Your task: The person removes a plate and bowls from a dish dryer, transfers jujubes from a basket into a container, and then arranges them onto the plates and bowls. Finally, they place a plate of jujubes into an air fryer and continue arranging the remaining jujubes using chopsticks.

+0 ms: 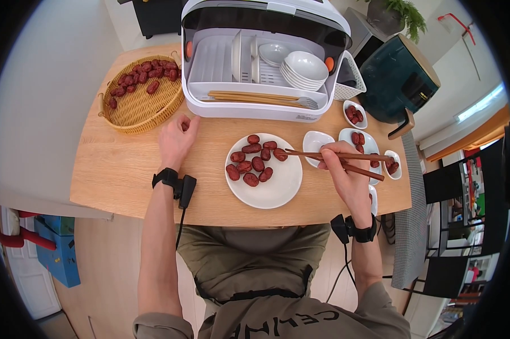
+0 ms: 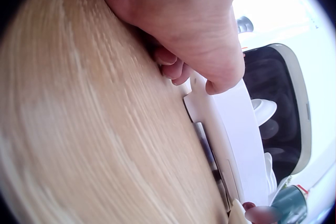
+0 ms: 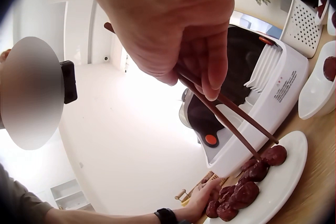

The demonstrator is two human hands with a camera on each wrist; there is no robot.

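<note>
My right hand (image 1: 348, 175) grips a pair of brown chopsticks (image 3: 226, 119). Their tips lie at both sides of a red date (image 3: 274, 155) at the right of the group on the round white plate (image 1: 266, 198); whether they pinch it I cannot tell. Several other dates (image 1: 250, 179) lie together on that plate. On the tabletop left of the plate rests my left hand (image 1: 177, 141), fingers loosely curled, also seen in the left wrist view. A small dark patch shows between its thumb and fingers, too unclear to name.
A wicker tray (image 1: 136, 116) with dates stands at the back left. Behind the plate is a white dish box (image 1: 249, 110) holding bowls and chopsticks. Small white dishes, one (image 1: 317, 139) just behind the right hand's chopsticks, several with dates, and a dark green appliance (image 1: 399, 79) stand at the right.
</note>
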